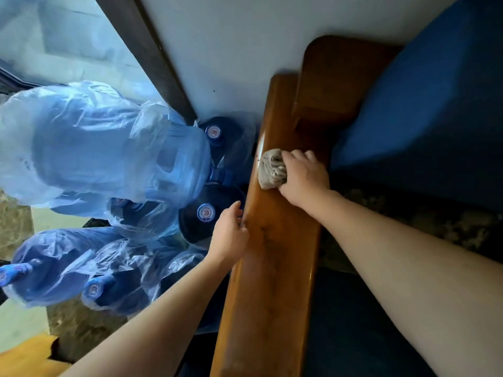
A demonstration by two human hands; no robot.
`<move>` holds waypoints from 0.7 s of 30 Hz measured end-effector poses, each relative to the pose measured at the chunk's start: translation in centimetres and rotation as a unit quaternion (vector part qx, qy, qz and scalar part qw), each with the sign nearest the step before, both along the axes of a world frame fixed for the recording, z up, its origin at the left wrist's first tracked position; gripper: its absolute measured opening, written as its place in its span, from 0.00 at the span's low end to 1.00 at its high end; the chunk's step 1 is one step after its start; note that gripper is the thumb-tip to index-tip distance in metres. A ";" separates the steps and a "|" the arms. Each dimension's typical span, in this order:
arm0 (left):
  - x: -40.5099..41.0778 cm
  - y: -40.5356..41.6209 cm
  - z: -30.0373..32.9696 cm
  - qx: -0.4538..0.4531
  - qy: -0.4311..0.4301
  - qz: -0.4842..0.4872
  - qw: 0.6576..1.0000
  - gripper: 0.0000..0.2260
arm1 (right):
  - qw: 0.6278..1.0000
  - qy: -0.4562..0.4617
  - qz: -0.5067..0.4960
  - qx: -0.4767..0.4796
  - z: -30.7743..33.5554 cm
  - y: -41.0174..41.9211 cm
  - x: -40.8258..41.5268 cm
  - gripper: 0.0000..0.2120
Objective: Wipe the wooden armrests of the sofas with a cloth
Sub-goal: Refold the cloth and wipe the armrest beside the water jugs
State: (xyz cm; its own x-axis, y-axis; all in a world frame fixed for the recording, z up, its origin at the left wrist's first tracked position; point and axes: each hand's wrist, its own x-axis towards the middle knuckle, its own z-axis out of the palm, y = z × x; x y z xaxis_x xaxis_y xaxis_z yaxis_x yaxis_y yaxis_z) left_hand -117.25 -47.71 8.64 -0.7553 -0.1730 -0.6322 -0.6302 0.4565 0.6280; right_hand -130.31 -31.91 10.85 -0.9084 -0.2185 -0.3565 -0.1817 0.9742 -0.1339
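A long glossy brown wooden armrest (275, 254) runs from the bottom of the head view up to the sofa's wooden back post (334, 77). My right hand (304, 178) grips a crumpled grey cloth (270, 170) and holds it down on the armrest's far part, near its left edge. My left hand (231, 235) rests against the armrest's left edge, closer to me, with its fingers curled over the side. Both bare forearms reach in from the bottom.
Blue sofa cushions (424, 115) lie right of the armrest. Several large blue water bottles (117, 148) wrapped in clear plastic crowd the floor tight against the armrest's left side. A white wall (231, 50) and a dark frame (152, 50) stand behind.
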 end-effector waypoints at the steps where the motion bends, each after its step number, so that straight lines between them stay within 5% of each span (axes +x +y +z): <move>1: 1.0 -0.1 0.7 0.000 0.000 -0.009 1.000 0.26 | 1.000 -0.003 0.005 0.001 0.4 -0.1 2.3 0.37; 7: 4.8 -0.7 4.2 0.004 0.033 -0.032 0.999 0.27 | 0.999 -0.031 0.023 -0.028 0.5 -0.3 16.1 0.43; 14: 8.1 -1.6 4.7 -0.081 0.030 -0.224 0.971 0.30 | 0.994 -0.090 0.047 -0.031 1.0 -0.3 28.5 0.43; 21: 7.0 -1.3 3.5 -0.091 0.038 -0.231 0.968 0.33 | 0.987 -0.152 0.060 0.004 1.8 -0.5 24.6 0.32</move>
State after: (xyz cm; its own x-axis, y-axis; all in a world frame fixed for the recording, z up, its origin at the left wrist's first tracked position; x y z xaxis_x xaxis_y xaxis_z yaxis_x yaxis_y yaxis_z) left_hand -110.30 -48.96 12.19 -0.8217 0.0916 -0.5625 -0.2868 0.7865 0.5469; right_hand -105.74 -32.44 12.69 -0.7275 -0.3144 -0.6098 -0.2490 0.9492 -0.1923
